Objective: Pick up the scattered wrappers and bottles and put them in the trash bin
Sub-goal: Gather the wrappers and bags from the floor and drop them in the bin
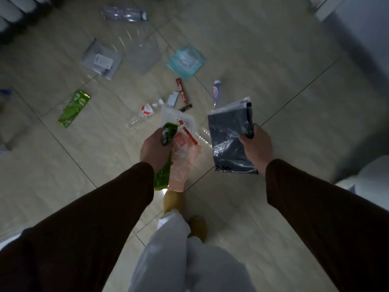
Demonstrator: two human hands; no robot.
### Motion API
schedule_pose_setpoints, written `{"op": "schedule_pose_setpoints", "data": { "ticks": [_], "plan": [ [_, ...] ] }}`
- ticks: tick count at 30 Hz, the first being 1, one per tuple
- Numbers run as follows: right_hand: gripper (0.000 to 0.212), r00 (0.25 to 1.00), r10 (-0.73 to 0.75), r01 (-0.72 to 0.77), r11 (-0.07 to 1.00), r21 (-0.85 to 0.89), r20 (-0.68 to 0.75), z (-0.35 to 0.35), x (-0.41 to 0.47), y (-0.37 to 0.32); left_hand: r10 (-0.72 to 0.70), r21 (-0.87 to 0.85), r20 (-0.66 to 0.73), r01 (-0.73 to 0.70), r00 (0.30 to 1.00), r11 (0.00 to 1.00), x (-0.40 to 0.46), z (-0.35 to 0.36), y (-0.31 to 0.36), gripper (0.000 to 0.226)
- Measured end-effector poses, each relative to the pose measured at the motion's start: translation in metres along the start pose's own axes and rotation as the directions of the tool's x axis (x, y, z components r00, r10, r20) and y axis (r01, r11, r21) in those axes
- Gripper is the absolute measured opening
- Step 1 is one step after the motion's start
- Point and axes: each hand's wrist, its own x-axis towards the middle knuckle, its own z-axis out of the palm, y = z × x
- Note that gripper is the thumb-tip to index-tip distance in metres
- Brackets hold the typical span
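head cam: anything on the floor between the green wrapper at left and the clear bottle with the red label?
Nothing: in the head view, only bare floor tile separates the green wrapper from the red-label bottle.

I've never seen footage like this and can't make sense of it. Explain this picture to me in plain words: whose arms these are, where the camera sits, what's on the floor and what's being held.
There is no machine here. The single picture comes from a camera worn on a person's head, looking down, so the two dark-sleeved arms are that person's own, with their legs and slippers below.

The left hand is closed around a bunch of wrappers: a green wrapper, a pink wrapper and a white one behind them. The right hand grips a dark plastic bag.

Litter lies scattered on the tiled floor: a green packet, a clear bottle with a red label, a red stick wrapper, a teal pouch, a grey mailing bag and another bottle near the dark bag. No trash bin is visible.
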Motion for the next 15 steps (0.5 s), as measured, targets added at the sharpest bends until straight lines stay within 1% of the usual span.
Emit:
{"op": "schedule_pose_setpoints", "data": {
  "ticks": [2, 6, 10, 13, 15],
  "plan": [
    [0.018, 1.000, 0.000, 0.000, 1.000, 0.005, -0.016, -0.014, 0.014, -0.005, 0.000, 0.018, 0.012, -0.001, 1.000, 1.000, 0.005, 0.001, 0.021, 0.017],
    [0.014, 0.999, -0.007, 0.009, 0.999, 0.048, -0.041, -0.045, 0.046, -0.009, 0.042, 0.057, -0.010, -0.041, 0.999, 0.998, 0.019, 0.017, 0.067, 0.014],
    [0.014, 1.000, -0.021, 0.021, 0.998, 0.056, -0.013, -0.083, 0.097, -0.001, -0.023, 0.040, -0.016, 0.024, 1.000, 0.999, 0.039, 0.053, 0.116, 0.019],
    [0.014, 0.998, -0.047, 0.046, 0.997, 0.057, 0.031, -0.117, 0.142, 0.009, -0.060, 0.033, -0.099, 0.064, 0.993, 0.997, 0.051, 0.086, 0.157, 0.026],
    [0.012, 0.998, -0.041, 0.036, 0.996, 0.082, 0.054, -0.141, 0.168, 0.016, -0.078, 0.035, -0.151, 0.084, 0.985, 0.996, 0.060, 0.107, 0.185, 0.026]
  ]
}}
